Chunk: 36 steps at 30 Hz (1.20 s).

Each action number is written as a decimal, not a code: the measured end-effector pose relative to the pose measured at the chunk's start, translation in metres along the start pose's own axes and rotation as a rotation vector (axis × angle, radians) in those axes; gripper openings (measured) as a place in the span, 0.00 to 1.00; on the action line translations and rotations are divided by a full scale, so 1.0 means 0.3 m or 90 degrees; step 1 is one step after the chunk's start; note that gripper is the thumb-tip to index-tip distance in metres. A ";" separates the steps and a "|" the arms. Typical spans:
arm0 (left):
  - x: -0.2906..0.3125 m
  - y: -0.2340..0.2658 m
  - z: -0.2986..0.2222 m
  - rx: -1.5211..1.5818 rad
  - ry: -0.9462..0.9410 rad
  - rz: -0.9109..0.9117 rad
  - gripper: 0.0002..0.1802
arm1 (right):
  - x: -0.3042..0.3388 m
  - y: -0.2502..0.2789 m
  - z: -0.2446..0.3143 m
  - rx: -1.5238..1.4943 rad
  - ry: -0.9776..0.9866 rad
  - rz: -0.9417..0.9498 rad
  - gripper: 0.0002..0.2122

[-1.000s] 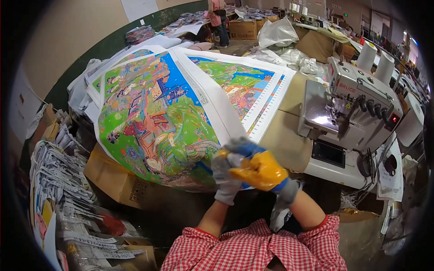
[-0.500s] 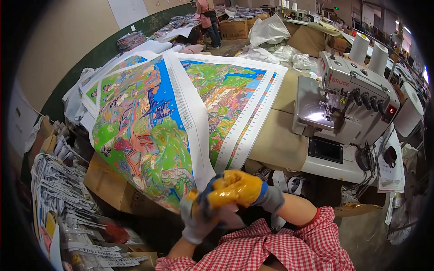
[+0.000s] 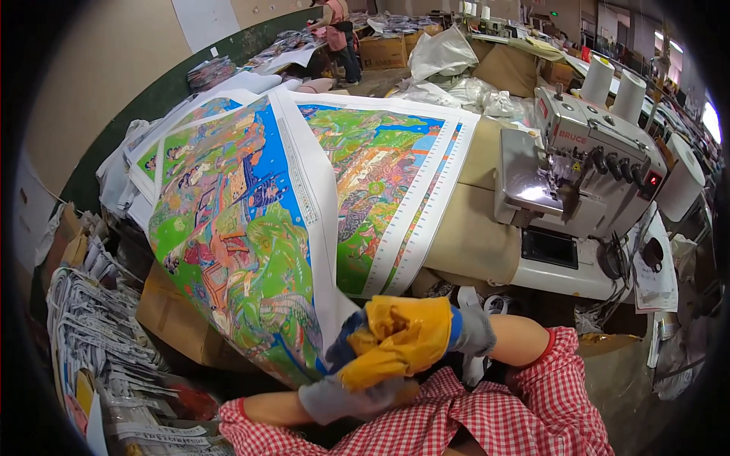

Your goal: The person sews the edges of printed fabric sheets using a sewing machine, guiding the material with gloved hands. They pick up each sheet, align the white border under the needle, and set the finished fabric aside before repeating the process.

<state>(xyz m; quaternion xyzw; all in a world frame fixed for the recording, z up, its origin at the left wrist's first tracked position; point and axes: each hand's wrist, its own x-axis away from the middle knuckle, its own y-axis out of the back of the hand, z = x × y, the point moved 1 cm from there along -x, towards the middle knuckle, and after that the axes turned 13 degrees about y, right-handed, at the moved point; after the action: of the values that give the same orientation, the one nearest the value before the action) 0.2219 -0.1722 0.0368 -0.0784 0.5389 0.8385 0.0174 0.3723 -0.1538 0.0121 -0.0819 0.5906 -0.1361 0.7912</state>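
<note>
Both my hands wear grey work gloves with yellow coated palms and fingers, and they meet low in the middle of the view. My right hand (image 3: 414, 334) has its fingers curled in. Just below and against it, my left hand (image 3: 353, 395) is closed too, partly smeared by motion. What the fingers hold, if anything, is hidden between the gloves. Right beyond my hands lies the near corner of a large printed sheet (image 3: 236, 228), brightly coloured in green, blue and pink with white margins. A second printed sheet (image 3: 380, 182) lies partly under it.
At right stands a white overlock sewing machine (image 3: 593, 167), lit at its needle, with thread cones (image 3: 629, 96) behind. Bundled white strips (image 3: 99, 327) are piled at left beside a cardboard box (image 3: 179, 311). Plastic wrapping (image 3: 445, 57) lies beyond; a person (image 3: 340, 38) stands far back.
My left forearm has swung outward and lower, and my left hand has slid beneath the right. My right hand has shifted slightly right. The sheets remain about where they were.
</note>
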 end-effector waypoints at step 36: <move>0.250 -0.113 0.718 -0.145 0.379 -0.142 0.11 | 0.244 -0.480 0.725 1.305 -0.196 -0.593 0.18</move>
<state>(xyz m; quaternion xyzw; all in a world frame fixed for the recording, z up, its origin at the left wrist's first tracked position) 0.1274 0.0330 0.0827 -0.3797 0.4115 0.8265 -0.0581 0.5828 -0.3202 0.0500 0.3766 0.0096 -0.8248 0.4217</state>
